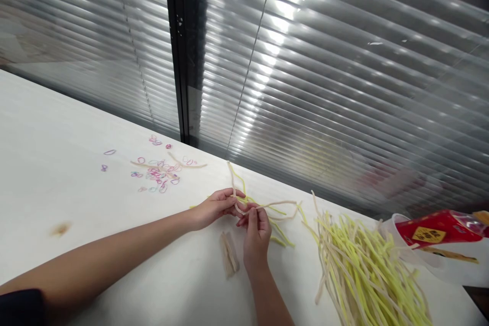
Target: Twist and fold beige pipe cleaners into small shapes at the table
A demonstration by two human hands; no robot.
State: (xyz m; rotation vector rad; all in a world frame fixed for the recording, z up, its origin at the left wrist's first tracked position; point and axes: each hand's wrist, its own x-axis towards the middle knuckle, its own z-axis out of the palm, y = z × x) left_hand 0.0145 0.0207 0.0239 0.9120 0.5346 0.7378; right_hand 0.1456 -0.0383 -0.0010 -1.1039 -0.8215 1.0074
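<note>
My left hand [217, 206] and my right hand [257, 237] are close together over the white table. Between them is a bent beige pipe cleaner [278, 204], pinched in the fingers of both hands. One end of it points up toward the window, the other reaches out to the right. Several yellow pipe cleaners [281, 235] lie under and beside my hands, partly covered by them. Just below the hands rests a small bundle of beige pipe cleaners [228, 255].
Small colourful rubber bands [158, 173] are scattered at the left, with beige strands among them. A large heap of yellow and beige pipe cleaners [359, 265] lies at the right. Beside it, a red packet [439, 229] leans in a clear plastic cup [389, 224]. Glass with blinds [324, 86] borders the table.
</note>
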